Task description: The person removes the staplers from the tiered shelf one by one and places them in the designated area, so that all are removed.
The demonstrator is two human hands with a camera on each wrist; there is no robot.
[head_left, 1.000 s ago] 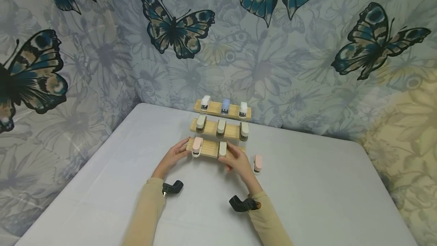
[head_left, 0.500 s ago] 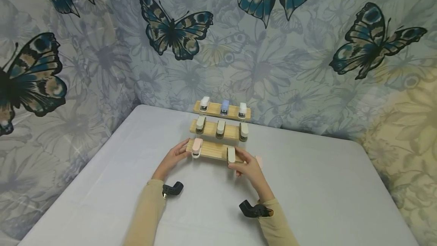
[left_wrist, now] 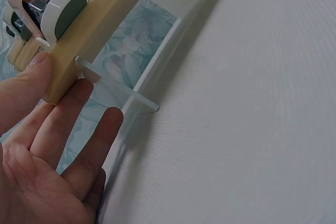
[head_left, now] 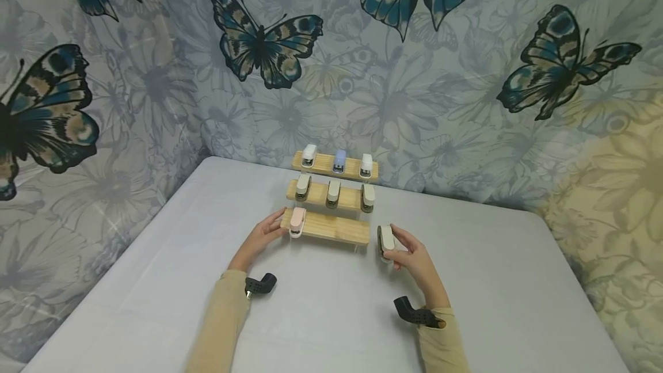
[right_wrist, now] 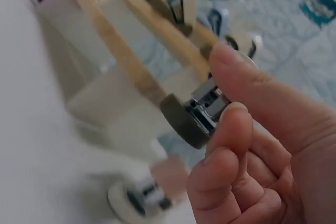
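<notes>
My right hand (head_left: 416, 258) pinches a cream mini stapler (head_left: 387, 237) with a dark base, held to the right of a three-tier wooden display stand. In the right wrist view, thumb and fingers grip that stapler, and a pink stapler (right_wrist: 170, 176) sits below it on the table. My left hand (head_left: 259, 240) holds the left end of the lowest shelf (head_left: 334, 229); the left wrist view has the thumb on the wood (left_wrist: 68, 69) and fingers underneath. Beside that thumb, another pink stapler (head_left: 297, 220) stands on the same shelf.
Three cream staplers stand on the middle shelf (head_left: 348, 197). The top shelf (head_left: 324, 161) bears a white, a blue (head_left: 339, 160) and another white stapler. Clear supports (left_wrist: 118, 87) hold the stand on the white table (head_left: 497, 281). A butterfly-print backdrop (head_left: 393, 96) rises behind.
My right hand has carried the cream stapler off the lowest shelf, rightward past its end, to above the loose pink stapler. The left hand stays on the shelf's left end.
</notes>
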